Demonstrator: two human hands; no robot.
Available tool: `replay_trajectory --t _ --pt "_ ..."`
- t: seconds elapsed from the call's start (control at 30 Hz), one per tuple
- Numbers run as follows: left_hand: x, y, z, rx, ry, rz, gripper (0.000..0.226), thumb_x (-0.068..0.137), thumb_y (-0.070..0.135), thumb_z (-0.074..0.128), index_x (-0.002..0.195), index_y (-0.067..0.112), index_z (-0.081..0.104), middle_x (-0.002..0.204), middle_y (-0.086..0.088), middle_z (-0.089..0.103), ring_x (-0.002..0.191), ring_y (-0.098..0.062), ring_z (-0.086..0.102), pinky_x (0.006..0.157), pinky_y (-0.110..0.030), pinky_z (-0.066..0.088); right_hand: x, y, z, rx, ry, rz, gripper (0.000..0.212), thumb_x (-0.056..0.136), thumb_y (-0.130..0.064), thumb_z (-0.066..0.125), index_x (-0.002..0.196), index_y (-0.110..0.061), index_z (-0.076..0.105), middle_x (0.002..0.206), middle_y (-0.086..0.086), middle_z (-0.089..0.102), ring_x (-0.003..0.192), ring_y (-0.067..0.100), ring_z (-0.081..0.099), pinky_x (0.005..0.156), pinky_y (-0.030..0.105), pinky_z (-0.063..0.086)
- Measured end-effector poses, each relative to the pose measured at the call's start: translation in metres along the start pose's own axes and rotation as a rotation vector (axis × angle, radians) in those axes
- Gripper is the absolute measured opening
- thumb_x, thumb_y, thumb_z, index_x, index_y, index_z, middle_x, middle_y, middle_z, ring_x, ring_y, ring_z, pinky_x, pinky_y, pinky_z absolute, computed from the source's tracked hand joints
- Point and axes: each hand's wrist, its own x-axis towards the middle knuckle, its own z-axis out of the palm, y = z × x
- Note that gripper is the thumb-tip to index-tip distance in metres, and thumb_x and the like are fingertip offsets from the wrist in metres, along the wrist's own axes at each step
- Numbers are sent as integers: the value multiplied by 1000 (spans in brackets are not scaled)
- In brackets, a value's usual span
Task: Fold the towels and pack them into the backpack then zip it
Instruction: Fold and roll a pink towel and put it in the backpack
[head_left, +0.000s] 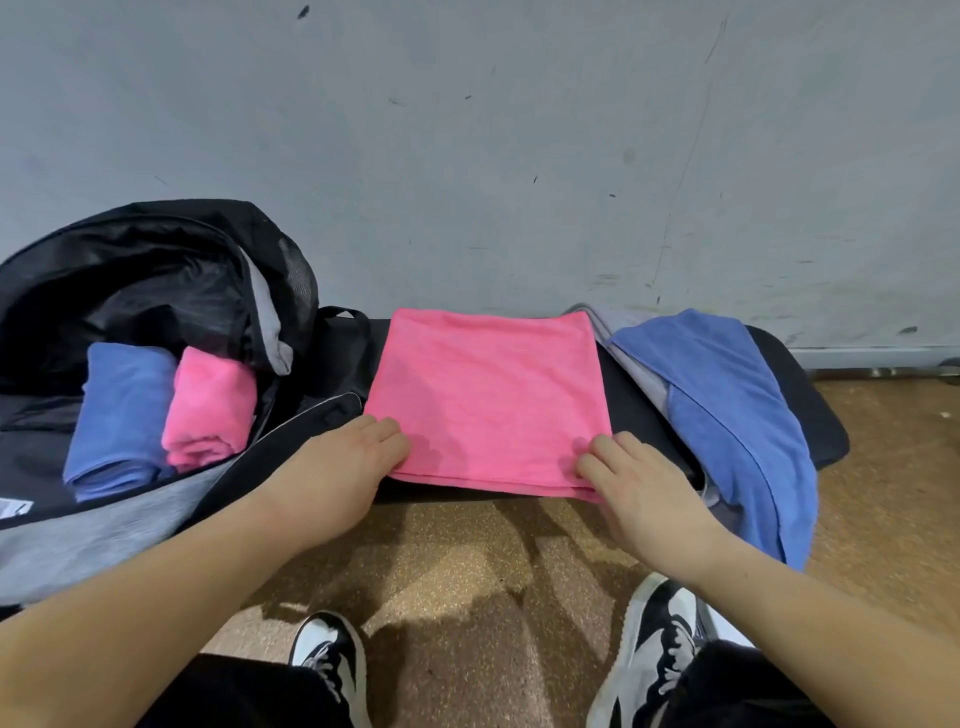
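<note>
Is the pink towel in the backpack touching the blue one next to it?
Touching. The head view shows the packed pink towel pressed against the packed blue towel with no gap.

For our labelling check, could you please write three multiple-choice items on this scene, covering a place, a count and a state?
1. Where is the flat pink towel? A on the floor; B on a lap; C on the black bench.
2. How many folded towels sit in the backpack? A two; B one; C four.
3. The backpack is: A zipped shut; B open; C upside down.
Answers: 1 C, the left hand and right hand rest on it there; 2 A, a folded blue towel and a folded pink towel; 3 B, its contents show.
</note>
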Motion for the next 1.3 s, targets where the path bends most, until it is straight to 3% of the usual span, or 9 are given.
replay_trajectory --t 0.13,0.33,0.53,0.7,0.8,0.9,1.03,1.2,1.3 --pt "6 -8 -9 37 57 -52 45 60 -7 65 96 20 61 86 2 64 77 -27 64 61 -39 57 3 4 -20 169 -23 42 26 83 -8 71 106 -19 70 101 -5 67 91 23 63 74 34 58" --pt "6 -16 -19 -121 -28 -97 30 67 9 48 89 25 60 88 8 61 85 -24 62 73 -40 56 0 11 -42 467 -131 164 23 92 -18 67 112 -23 79 120 -15 75 126 3 62 107 24 50" --pt "0 -6 -53 -482 -242 -184 21 77 21 46 83 32 63 72 5 64 69 -12 60 69 -38 53 3 20 -67 672 -413 316 12 87 -15 70 80 -24 71 74 -3 69 70 19 65 66 37 52" --pt "1 1 -73 -691 -313 -215 27 85 15 53 97 34 67 82 5 72 76 -24 66 73 -39 55 6 36 -90 920 -508 468 17 95 -9 71 82 -19 72 69 -3 69 62 11 59 62 20 47" --pt "7 -4 -77 -699 -275 -226 36 94 2 54 105 34 68 92 7 76 82 -19 71 80 -39 58 12 44 -94 1034 -450 570 16 102 -20 65 93 -9 72 75 19 63 69 18 57 62 23 46" --pt "23 -11 -76 -634 -137 -264 34 102 4 53 109 34 67 105 15 74 100 -4 69 92 -29 53 27 46 -83 1003 -269 688 19 103 -25 63 96 -11 73 82 25 69 71 20 61 65 31 55" --pt "51 -24 -73 -583 -48 -375 26 101 8 56 112 29 69 103 9 74 97 -12 71 91 -33 58 57 55 -59 825 -108 760 14 99 -27 67 90 -20 74 85 11 76 72 17 66 78 47 60" --pt "88 -43 -57 -504 18 -528 27 93 5 57 98 28 69 93 9 72 86 -10 69 70 -22 53 99 62 -37 666 -23 772 15 97 -24 67 84 -18 70 83 1 73 75 16 62 66 24 48" --pt "103 -47 -43 -422 20 -589 24 92 7 58 98 26 69 94 8 70 88 -14 67 68 -23 48 115 68 -17 553 -70 768 14 96 -21 66 82 -23 67 82 -5 71 75 13 63 66 27 50"
